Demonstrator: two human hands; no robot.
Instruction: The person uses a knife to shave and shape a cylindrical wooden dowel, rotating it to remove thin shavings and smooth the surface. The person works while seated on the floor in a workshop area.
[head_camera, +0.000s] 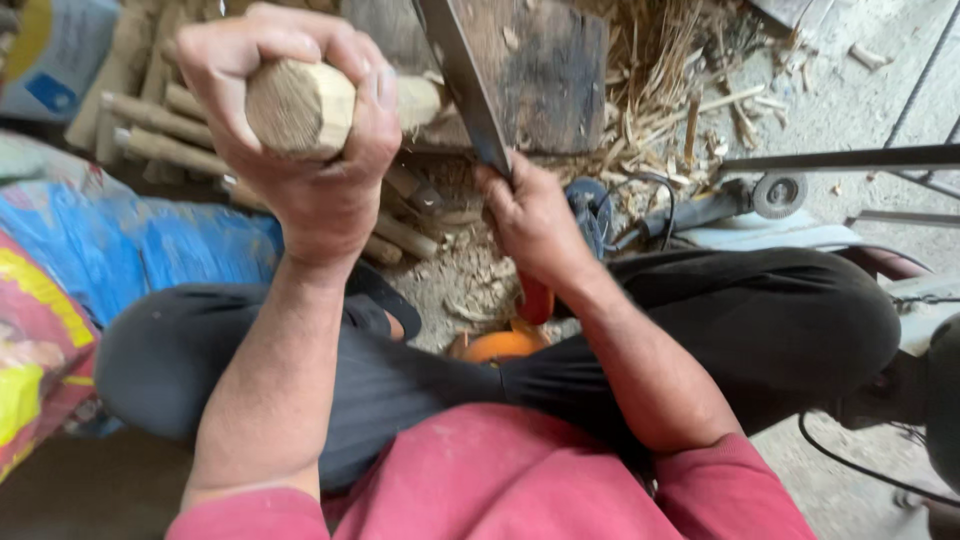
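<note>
Wooden stick (300, 105): clenched in left hand (300, 150), cut end facing camera.
Blade (465, 85): right hand (530, 220) wrapped tight on its handle; edge just right of stick.
Room: wood block (545, 75) beyond, chips (470, 285) below.

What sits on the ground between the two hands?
In the head view, wood chips and short wooden sticks lie between the left hand and right hand.
</note>
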